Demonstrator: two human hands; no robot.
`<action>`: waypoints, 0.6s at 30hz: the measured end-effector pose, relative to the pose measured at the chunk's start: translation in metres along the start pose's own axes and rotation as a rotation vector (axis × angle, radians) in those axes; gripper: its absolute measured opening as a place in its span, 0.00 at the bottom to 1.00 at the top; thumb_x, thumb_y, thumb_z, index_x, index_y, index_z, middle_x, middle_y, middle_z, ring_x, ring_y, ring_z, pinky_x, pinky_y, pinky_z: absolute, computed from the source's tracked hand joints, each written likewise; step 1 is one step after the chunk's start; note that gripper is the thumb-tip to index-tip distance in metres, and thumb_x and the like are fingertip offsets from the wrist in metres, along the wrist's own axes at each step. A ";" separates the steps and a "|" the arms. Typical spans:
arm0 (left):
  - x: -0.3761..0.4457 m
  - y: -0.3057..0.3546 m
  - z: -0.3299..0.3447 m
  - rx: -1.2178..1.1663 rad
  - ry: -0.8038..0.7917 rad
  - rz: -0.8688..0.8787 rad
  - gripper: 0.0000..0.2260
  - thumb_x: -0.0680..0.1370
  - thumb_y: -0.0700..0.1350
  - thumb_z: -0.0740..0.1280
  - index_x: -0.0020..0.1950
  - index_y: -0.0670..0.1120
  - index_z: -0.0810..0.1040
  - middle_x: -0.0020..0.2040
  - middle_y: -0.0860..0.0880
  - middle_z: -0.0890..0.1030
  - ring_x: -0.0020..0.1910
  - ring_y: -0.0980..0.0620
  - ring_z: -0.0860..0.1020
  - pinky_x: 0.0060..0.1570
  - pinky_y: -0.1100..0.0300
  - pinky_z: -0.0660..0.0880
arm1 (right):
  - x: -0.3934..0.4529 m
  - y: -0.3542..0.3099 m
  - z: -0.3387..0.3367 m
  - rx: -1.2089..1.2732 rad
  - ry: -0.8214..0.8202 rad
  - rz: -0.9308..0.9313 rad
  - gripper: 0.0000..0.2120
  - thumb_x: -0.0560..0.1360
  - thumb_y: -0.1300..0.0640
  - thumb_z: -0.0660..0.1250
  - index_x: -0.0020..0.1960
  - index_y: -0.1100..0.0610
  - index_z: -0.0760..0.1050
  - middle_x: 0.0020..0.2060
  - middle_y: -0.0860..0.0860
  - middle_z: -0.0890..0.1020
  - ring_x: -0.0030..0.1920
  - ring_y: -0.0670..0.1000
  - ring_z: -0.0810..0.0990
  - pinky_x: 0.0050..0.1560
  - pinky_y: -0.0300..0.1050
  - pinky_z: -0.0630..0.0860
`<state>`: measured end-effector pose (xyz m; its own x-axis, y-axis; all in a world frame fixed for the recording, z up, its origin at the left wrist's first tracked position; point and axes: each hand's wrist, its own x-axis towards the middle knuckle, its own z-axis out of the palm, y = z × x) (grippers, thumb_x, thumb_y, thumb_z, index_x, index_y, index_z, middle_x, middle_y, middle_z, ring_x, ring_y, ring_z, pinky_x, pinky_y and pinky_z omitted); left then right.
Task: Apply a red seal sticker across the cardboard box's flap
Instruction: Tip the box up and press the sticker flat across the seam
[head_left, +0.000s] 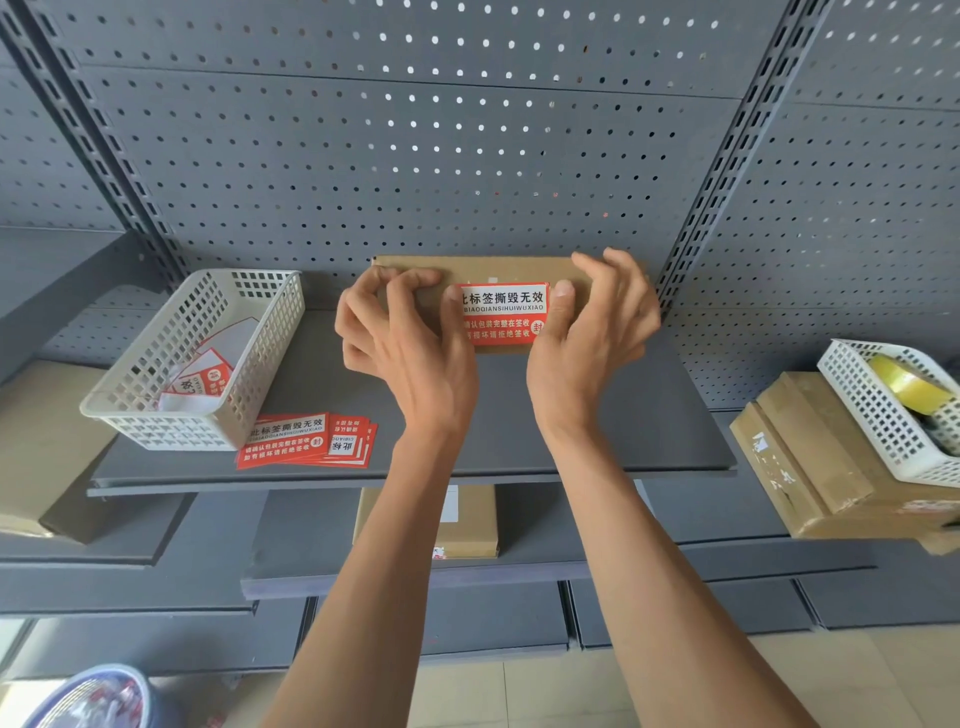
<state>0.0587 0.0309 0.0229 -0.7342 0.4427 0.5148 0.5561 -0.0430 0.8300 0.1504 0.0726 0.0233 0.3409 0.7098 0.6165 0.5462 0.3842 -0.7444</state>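
- Cardboard box (519, 270) lies on the shelf (597, 426) at 12 o'clock, against the pegboard.
- Red seal sticker (501, 313) already lies on its top, seemingly over the flap edge.
- Left hand (410, 338) and right hand (592, 332) have curled fingers; both thumbs press the sticker's ends.
- Likely left: smoothing it flat.
- Spare stickers (306, 441) lie at 8 o'clock.

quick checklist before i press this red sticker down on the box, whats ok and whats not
1. Sticker on the box front, text level: ok.
2. Left hand thumb on sticker's left edge: ok.
3. Right hand thumb on its right edge: ok.
4. Sticker crosses the flap seam: cannot tell, seam hidden.
5. Box steady on the shelf: ok, held from both sides.
6. Spare stickers within reach: ok.
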 end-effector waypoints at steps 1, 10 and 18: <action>-0.001 0.001 0.000 0.014 -0.007 0.000 0.11 0.75 0.56 0.71 0.52 0.51 0.78 0.62 0.51 0.70 0.69 0.46 0.62 0.65 0.43 0.59 | -0.001 -0.001 0.000 -0.010 -0.015 -0.003 0.13 0.80 0.49 0.67 0.62 0.51 0.76 0.70 0.48 0.72 0.72 0.59 0.64 0.64 0.58 0.65; 0.002 -0.003 0.000 0.044 -0.039 0.017 0.16 0.70 0.57 0.75 0.54 0.53 0.77 0.63 0.53 0.69 0.70 0.46 0.62 0.67 0.42 0.59 | -0.002 0.005 0.000 -0.062 -0.063 -0.060 0.26 0.75 0.37 0.70 0.66 0.52 0.74 0.71 0.49 0.71 0.74 0.61 0.63 0.64 0.58 0.63; 0.006 -0.013 -0.008 -0.022 -0.088 0.042 0.12 0.75 0.53 0.73 0.55 0.52 0.80 0.64 0.52 0.70 0.70 0.45 0.62 0.63 0.48 0.58 | -0.001 0.011 0.000 -0.030 -0.042 -0.065 0.15 0.80 0.46 0.66 0.64 0.50 0.76 0.72 0.48 0.72 0.73 0.59 0.64 0.64 0.55 0.62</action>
<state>0.0436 0.0273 0.0167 -0.6729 0.5168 0.5293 0.5762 -0.0825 0.8131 0.1560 0.0762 0.0151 0.2718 0.7083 0.6515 0.5889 0.4130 -0.6947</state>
